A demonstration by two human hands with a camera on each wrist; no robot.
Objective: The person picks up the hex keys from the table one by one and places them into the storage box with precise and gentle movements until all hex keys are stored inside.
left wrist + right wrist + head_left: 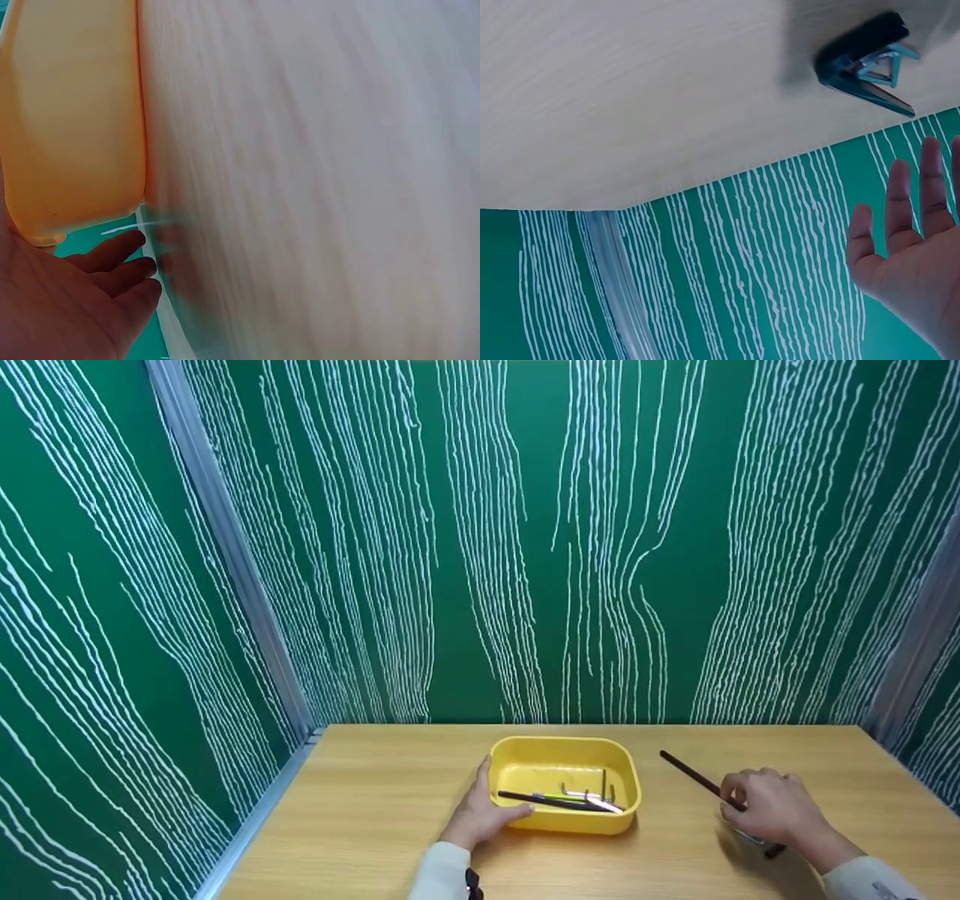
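A yellow plastic bin stands on the table, also seen as a wall of the bin in the left wrist view. My left hand holds its near left corner, thumb along the front rim, other fingers outside. Inside lie a long black rod and several thin bent metal pieces. To the right, my right hand pinches another slim black rod between thumb and index finger; the remaining fingers extend in the right wrist view. Beneath that hand is a dark angled tool with grey metal parts.
The wooden table ends at a green back wall with white wavy lines. Grey metal posts rise at the corners. The bin sits near the middle of the table.
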